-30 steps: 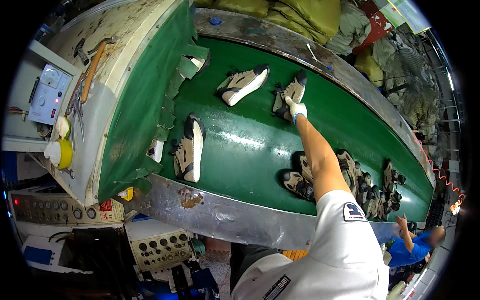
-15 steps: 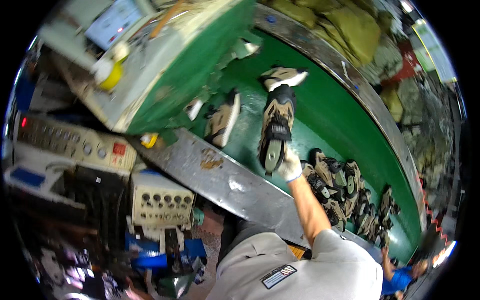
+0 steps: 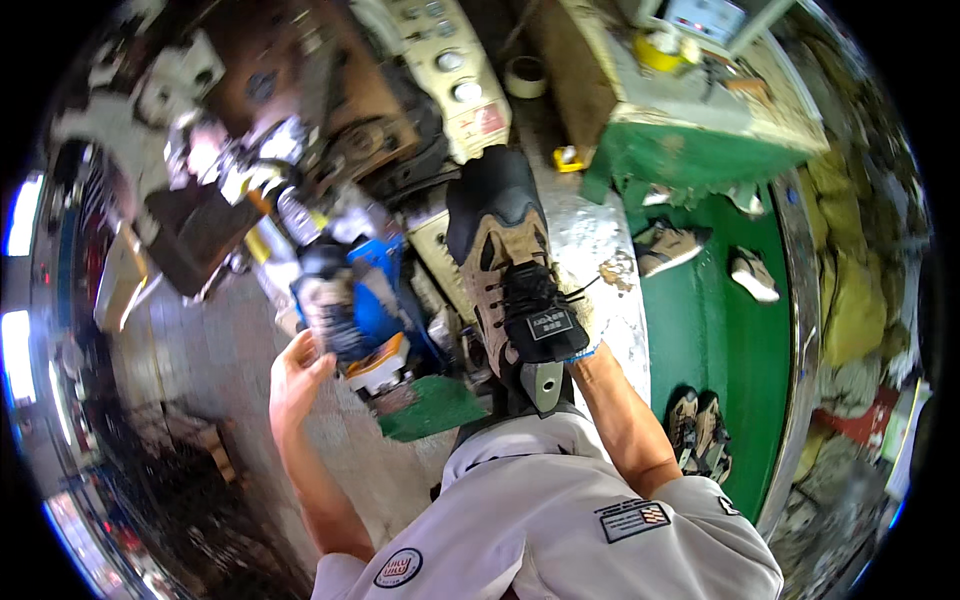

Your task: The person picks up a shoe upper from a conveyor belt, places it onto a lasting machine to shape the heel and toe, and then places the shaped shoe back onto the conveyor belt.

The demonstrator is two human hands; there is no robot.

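Note:
A tan and black shoe (image 3: 515,275) with a green shoe last in it is held up in front of me, toe pointing away. My right hand (image 3: 582,305), in a white glove, grips it from the right side, its fingers mostly hidden behind the shoe. My bare left hand (image 3: 300,378) is at the left, fingers apart, close beside a dark and pale shoe (image 3: 335,305) that sits on a machine with blue parts (image 3: 378,300). Whether the fingertips touch that shoe I cannot tell.
On the right runs a green conveyor trough (image 3: 715,340) with a metal edge (image 3: 622,320) and several shoes (image 3: 670,247) in it. A cream control panel (image 3: 455,75) stands ahead, beside a worn green-sided table (image 3: 690,140). A green plate (image 3: 432,408) juts out low in front of the machine.
My view has turned left, from the trough toward the machine. The right hand has brought the shoe up out of the trough and nearer. My left hand has come into view.

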